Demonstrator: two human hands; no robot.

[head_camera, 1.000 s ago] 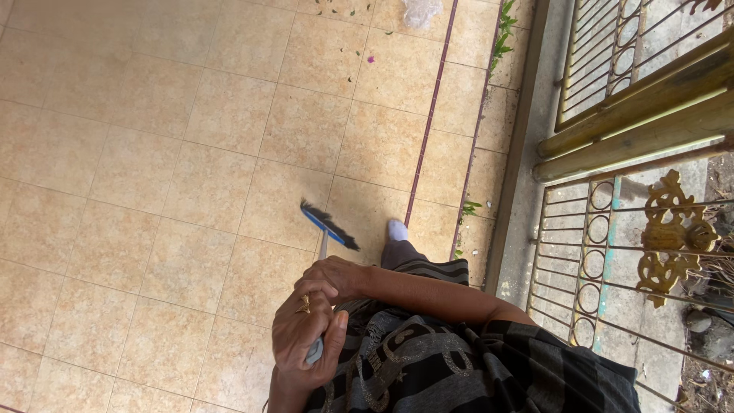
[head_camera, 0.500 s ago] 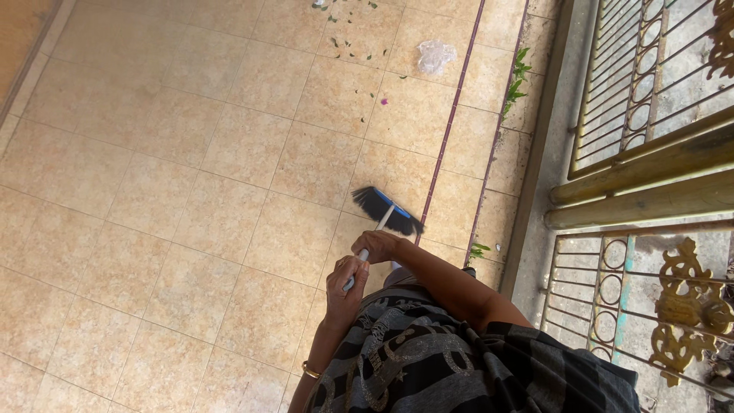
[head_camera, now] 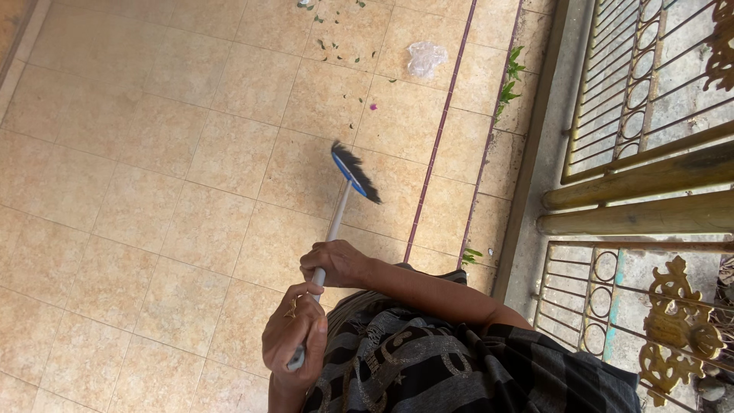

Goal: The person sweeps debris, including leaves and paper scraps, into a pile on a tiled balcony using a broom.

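Note:
I hold a broom with both hands over a beige tiled floor. Its blue head with black bristles rests on the tiles ahead of me. The pale handle runs back toward my body. My right hand grips the handle higher up. My left hand, which wears a ring, grips the handle's lower end. Beyond the broom head lie small green leaf bits, a pink scrap and a crumpled clear plastic piece.
A dark red tile line runs along the right of the floor. Past it are weeds, a concrete kerb, an ornate metal gate and two bamboo poles. My dark patterned garment fills the bottom.
The broom head has swung from near my foot out and to the left, farther along the tiles toward the leaf bits. My left hand has slid down the handle.

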